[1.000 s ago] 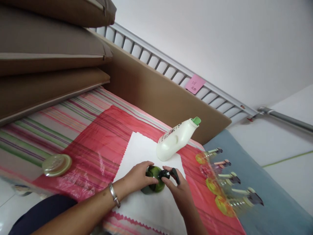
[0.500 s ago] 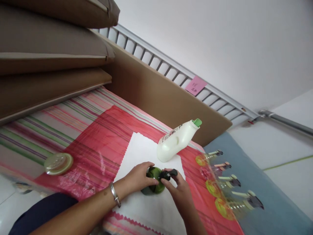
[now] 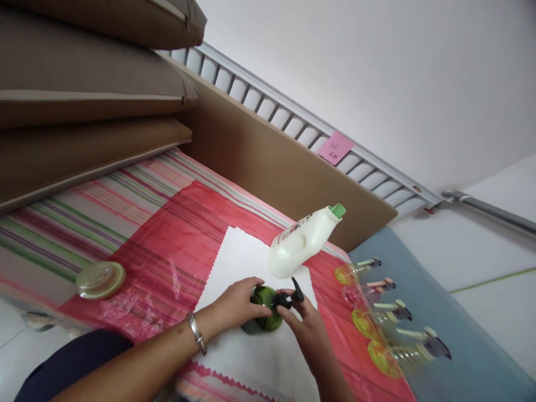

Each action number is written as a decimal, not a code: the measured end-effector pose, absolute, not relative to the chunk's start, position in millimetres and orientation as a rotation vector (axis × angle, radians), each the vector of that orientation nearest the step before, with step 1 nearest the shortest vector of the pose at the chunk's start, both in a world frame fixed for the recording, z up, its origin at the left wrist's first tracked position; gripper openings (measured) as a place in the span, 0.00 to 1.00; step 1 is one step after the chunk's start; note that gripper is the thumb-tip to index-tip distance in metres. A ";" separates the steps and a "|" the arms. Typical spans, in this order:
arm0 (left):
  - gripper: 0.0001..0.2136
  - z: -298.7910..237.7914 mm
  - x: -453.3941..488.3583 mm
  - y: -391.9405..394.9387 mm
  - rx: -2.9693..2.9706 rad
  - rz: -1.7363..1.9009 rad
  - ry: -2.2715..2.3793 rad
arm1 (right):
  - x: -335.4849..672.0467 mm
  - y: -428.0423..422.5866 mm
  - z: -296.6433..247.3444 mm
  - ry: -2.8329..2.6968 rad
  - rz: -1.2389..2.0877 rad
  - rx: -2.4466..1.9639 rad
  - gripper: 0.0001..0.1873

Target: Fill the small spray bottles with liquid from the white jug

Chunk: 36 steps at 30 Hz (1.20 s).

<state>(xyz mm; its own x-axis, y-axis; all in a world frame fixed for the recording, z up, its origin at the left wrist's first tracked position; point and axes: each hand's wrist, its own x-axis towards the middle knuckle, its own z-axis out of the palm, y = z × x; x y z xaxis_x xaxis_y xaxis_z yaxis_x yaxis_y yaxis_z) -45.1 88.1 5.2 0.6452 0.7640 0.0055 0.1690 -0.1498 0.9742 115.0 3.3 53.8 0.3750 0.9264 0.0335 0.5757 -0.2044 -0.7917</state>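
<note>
A green pump bottle [image 3: 268, 322] stands on a white cloth [image 3: 228, 257] with scalloped edges. My left hand [image 3: 240, 304], with a silver bracelet at the wrist, is wrapped round the bottle's body from the left. My right hand [image 3: 302, 321] is closed, thumb and fingers pinching the collar of the black pump head [image 3: 288, 298] at the bottle's neck. The pump's spout points up and away. Just beyond my hands, a white jug [image 3: 301, 243] with an open mouth and a green spout stands on the cloth's far edge.
Several clear spray bottles [image 3: 402, 318] with yellow or pink parts line the right side. A round pale-green lid or dish [image 3: 100, 279] lies at the left on the striped cloth [image 3: 62, 234]. Brown cushions [image 3: 92, 72] are stacked at the back left, beside a tan board [image 3: 259, 156].
The pump head's spout has turned from pointing right to pointing up and away. Both hands keep nearly the same place, and the bottle and jug have not moved.
</note>
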 end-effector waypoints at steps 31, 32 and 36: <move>0.26 5.5 -43.5 87.6 1.667 0.653 0.782 | 93.5 9.5 40.0 -1.156 0.215 -2.062 0.20; 0.26 5.2 -42.9 87.4 1.659 0.652 0.789 | 94.1 9.0 40.4 -1.184 0.276 -2.012 0.18; 0.26 0.7 -41.0 88.9 1.653 0.640 0.784 | 101.2 3.1 43.2 -1.275 0.581 -1.743 0.20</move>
<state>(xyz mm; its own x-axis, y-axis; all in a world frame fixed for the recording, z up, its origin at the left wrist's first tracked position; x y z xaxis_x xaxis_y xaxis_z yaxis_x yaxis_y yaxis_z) -41.0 88.9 0.7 0.6296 0.7769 0.0052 0.1610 -0.1370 0.9774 101.2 3.1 43.2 0.3648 0.9232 0.1211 0.5144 -0.0914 -0.8527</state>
